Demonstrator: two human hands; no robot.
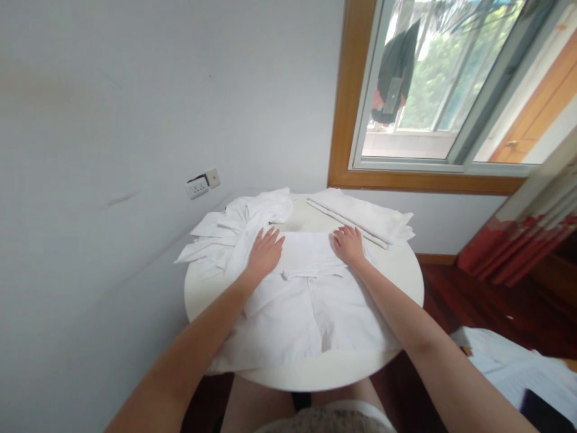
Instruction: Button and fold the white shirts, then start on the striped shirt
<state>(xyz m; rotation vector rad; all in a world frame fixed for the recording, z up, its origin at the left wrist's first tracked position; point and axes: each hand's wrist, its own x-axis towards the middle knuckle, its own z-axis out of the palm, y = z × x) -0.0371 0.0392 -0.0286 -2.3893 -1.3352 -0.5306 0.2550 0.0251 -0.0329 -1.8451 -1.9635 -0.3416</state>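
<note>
A white coat (288,313) lies spread over the round table, with a stitched band across it and a slit running down towards the near edge. Its far part is folded into a straight edge. My left hand (265,251) rests on the far left of the cloth, palm down with its fingers apart. On the far right corner lies my right hand (348,243), palm down, its fingers slightly bent and not closed on the fabric. Beyond my left hand is a crumpled white cloth heap (243,219). A neatly folded white garment (360,211) sits past my right hand.
The round white table (315,379) stands close to a wall with a socket (197,187). A wood-framed window (340,177) is behind it. At lower right are more white cloth (514,367) and a dark flat object (547,415). A curtain (527,234) hangs right.
</note>
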